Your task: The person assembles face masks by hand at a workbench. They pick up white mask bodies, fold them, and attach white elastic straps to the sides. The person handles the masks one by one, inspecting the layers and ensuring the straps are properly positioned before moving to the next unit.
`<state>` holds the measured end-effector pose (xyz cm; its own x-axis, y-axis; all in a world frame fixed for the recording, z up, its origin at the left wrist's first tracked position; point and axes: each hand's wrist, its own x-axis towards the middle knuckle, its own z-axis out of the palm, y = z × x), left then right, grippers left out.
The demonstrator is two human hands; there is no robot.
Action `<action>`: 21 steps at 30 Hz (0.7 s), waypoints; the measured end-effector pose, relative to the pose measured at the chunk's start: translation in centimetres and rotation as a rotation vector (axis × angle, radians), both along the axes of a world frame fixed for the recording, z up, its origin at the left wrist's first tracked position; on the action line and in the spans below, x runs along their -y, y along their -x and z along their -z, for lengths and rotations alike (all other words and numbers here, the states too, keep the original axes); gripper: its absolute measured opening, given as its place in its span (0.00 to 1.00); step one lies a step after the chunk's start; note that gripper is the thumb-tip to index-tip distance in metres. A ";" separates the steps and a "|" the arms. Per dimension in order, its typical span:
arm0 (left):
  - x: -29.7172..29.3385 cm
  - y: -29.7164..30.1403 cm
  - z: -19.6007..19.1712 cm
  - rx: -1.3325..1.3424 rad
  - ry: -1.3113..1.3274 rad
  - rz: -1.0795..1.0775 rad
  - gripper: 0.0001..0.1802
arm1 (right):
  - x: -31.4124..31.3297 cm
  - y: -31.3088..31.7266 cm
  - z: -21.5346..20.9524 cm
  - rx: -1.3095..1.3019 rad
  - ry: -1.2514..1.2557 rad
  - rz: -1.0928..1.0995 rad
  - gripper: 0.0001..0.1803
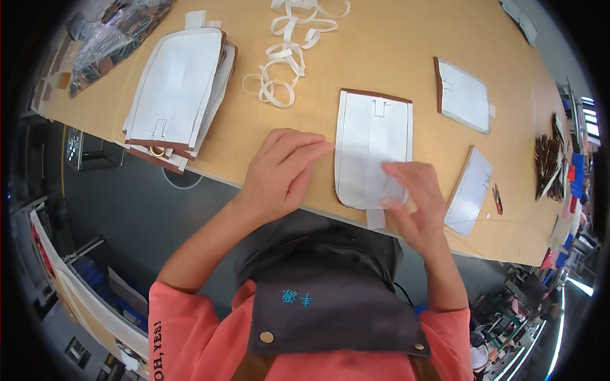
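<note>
Tan worktable (394, 44) bearing one white panel with a brown top edge (372, 143), lying flat near the front edge; right hand (416, 203) resting on its lower corner, fingers spread; left hand (279, 171) lying beside it, fingers loosely together, gripping nothing; stacked panels (178, 95) and white strips (289, 51) sitting behind

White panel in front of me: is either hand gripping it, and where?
Neither grips it. The right hand lies with fingertips on the white panel's lower right part; the left hand rests on the table beside its left edge.
</note>
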<state>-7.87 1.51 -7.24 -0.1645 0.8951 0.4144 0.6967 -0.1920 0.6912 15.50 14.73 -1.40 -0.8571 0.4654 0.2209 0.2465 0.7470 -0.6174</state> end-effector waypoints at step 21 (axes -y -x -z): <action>-7.0 -2.7 -8.9 0.009 -0.103 0.254 0.23 | -0.2 -4.6 -6.9 -0.219 0.683 0.351 0.05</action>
<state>-5.12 8.51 1.65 0.0563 0.8612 0.5052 0.6111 -0.4299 0.6647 20.12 14.94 5.50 -0.6052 0.7935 -0.0639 0.2175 0.0877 -0.9721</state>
